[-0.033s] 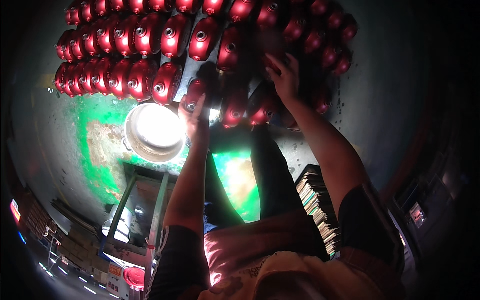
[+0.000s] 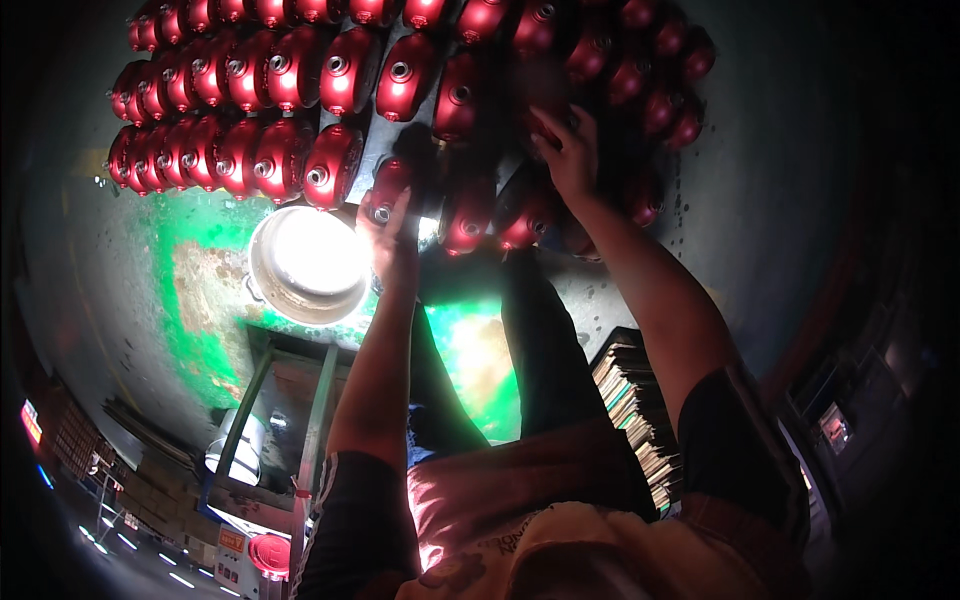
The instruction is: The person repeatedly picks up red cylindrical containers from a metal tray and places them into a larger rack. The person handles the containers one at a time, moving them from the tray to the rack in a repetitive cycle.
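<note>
Rows of glossy red, rounded, tank-like metal parts, each with a round silver port, fill the upper part of the view. My left hand (image 2: 388,240) is closed around the near end of one red tank-like part (image 2: 392,178), its fingers beside the silver port. Farther right, my right hand (image 2: 572,160) reaches up with bent fingers against another red tank-like part (image 2: 532,112). That part lies in deep shadow, so most of its shape and the grip are hard to make out. Between the hands sits another red part (image 2: 466,222).
A round pale metal pot (image 2: 260,262), brightly lit inside, stands left of my left forearm. Below it are a metal frame (image 2: 328,385) and a white bucket (image 2: 255,450). A stack of flat sheets (image 2: 640,420) stands right of my legs, on a green, worn floor (image 2: 190,320).
</note>
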`<state>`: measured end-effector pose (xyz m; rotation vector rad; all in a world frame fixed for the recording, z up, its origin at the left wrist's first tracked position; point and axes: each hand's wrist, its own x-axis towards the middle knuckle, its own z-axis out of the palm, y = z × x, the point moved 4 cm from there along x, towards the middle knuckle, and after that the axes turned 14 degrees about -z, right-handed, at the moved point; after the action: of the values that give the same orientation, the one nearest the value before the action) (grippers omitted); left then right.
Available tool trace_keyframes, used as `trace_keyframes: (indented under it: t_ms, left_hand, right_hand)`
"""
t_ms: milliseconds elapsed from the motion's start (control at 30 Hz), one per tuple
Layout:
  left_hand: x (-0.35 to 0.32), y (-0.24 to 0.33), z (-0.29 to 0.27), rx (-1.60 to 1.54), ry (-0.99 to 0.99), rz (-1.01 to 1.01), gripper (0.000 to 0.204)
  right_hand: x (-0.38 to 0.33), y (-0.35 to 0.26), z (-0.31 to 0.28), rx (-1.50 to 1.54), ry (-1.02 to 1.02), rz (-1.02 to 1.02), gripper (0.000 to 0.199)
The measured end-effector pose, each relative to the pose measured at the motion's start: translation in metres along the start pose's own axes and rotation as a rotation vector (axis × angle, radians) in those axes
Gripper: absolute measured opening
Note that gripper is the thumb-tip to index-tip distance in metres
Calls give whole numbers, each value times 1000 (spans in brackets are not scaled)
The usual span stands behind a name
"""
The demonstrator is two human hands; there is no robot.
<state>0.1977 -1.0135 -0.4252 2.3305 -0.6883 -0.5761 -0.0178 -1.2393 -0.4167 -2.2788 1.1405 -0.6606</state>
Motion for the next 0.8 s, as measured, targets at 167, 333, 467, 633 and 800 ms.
trace_keyframes:
  t_ms: [167,333,467,633,800]
  left_hand:
    - [-2,16,-10,54,67,193,36]
    - [17,31,-13,-45,-78,411,28]
    - [39,46,0,-27,-194,541,22]
    - [53,53,13,-129,-351,506,14]
    - [49,50,17,-178,-481,333,23]
  right_hand:
    - [-2,-3,-1,-86,-63,-49,50]
    - [-6,-7,-12,-28,-47,-191,45]
    - [5,-2,-21,-2,-31,-222,37]
    - [34,-3,-18,49,-97,-346,34]
    - [34,-12,-27,65,72,-282,29]
